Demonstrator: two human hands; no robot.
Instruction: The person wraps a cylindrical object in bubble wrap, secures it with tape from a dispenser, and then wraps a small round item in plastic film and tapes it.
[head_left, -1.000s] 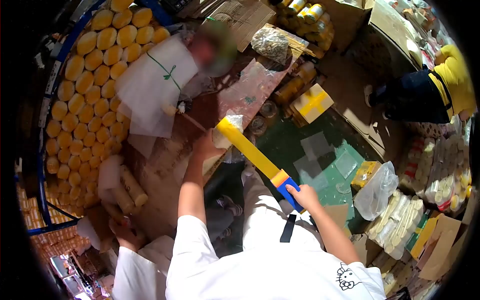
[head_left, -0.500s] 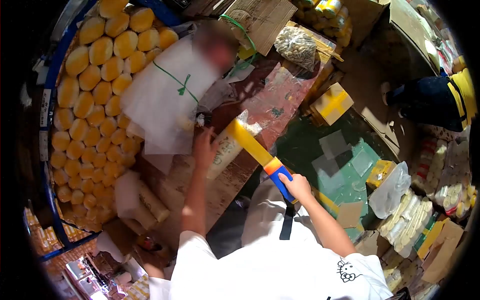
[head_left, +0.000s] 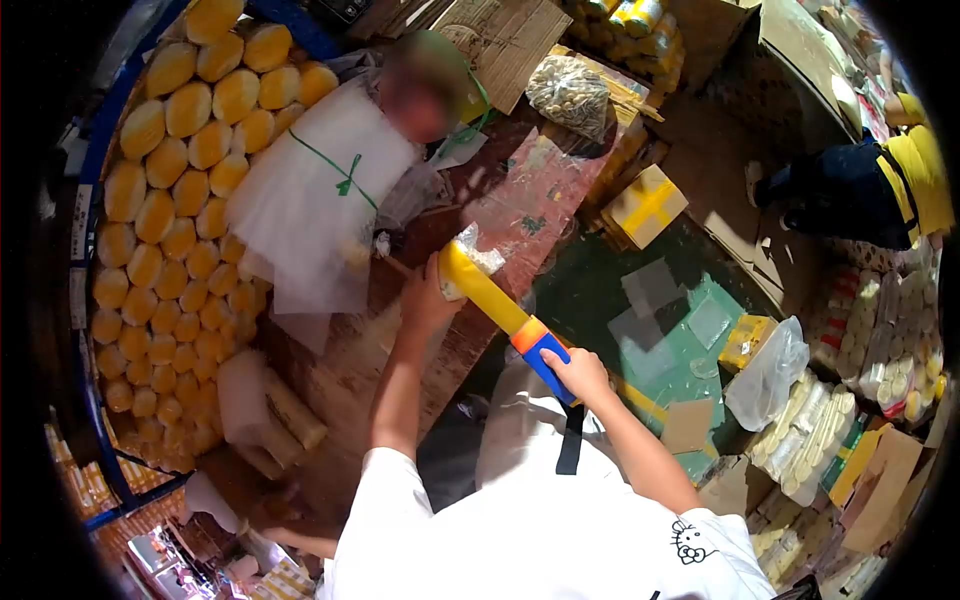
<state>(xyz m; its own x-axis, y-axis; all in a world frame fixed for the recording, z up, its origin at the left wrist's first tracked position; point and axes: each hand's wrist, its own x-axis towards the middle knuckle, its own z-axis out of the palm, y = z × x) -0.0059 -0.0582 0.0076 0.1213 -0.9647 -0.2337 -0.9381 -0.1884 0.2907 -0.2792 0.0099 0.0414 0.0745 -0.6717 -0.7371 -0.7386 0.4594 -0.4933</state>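
Worn tabletop [head_left: 350,388], left hand [head_left: 425,298] outstretched, right hand [head_left: 582,373] clasping blue handle [head_left: 541,368]

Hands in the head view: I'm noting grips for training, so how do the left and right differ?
The left hand is against the package, its fingers partly hidden, while the right hand grips the blue-and-orange tool. The left hand is out over the table; the right hand is nearer the body. The left hand is by the yellow band's far end, the right hand towards its tool end. Both are bare.
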